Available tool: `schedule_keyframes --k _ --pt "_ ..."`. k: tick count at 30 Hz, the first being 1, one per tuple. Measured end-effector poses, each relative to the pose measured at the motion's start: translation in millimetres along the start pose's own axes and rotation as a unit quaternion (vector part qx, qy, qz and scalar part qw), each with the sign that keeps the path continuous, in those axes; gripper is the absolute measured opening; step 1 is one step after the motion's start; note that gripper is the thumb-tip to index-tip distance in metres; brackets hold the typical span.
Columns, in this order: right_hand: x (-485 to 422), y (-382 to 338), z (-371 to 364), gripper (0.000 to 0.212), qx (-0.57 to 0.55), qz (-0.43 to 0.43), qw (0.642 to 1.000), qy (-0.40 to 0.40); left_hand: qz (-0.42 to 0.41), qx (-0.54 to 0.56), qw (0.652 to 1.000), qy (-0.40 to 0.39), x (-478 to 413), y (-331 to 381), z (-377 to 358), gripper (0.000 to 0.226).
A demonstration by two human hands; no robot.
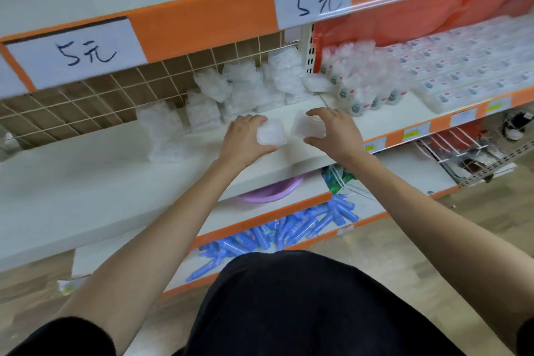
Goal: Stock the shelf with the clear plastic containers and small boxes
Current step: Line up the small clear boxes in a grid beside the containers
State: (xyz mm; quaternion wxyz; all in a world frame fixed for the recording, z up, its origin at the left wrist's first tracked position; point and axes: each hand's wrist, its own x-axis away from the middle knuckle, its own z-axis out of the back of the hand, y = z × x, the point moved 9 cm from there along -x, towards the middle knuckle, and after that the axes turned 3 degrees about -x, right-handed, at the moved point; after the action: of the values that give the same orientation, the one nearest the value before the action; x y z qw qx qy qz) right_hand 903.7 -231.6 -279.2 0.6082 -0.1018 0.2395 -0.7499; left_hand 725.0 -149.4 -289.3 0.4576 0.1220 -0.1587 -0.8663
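Left hand [245, 140] grips a clear plastic container [272, 136], right hand [335, 131] a second container [307, 128]. Both should land square beside the stacked packs [245, 94].

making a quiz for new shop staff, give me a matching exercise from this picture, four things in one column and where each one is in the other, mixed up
Things
1 purple basin
2 blue tubes
3 small bottles
4 clear container

Places
a lowest of the four
b gripped by the left hand over the white shelf
c right of the slotted upright
d just under the white shelf

Pairs: 1-d, 2-a, 3-c, 4-b
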Motion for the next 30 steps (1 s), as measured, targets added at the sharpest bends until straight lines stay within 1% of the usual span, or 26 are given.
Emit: schedule_keyframes --k 8,13,18,25,30 --pt "19.2 99.3 65.2 0.058 -0.002 -0.003 1.0 0.002 -0.009 0.02 1.0 0.002 -21.4 116.2 -50.2 0.066" --pt "35.2 163.4 103.9 0.057 -0.009 -0.01 1.0 0.008 -0.015 0.021 1.0 0.009 -40.6 182.3 -78.9 0.069" --pt "42.3 225.3 135.0 0.06 -0.012 -0.031 0.999 0.012 -0.032 0.033 0.999 -0.006 -61.0 241.9 -104.6 0.068" --pt "30.4 324.2 179.6 0.059 -0.014 -0.073 0.996 0.053 -0.072 0.025 0.997 -0.026 -128.0 325.0 -149.9 0.066" --pt "2.3 402.8 214.1 0.058 0.0 -0.093 0.994 0.063 -0.069 0.03 0.997 -0.021 -195.6 375.7 -189.8 0.066"
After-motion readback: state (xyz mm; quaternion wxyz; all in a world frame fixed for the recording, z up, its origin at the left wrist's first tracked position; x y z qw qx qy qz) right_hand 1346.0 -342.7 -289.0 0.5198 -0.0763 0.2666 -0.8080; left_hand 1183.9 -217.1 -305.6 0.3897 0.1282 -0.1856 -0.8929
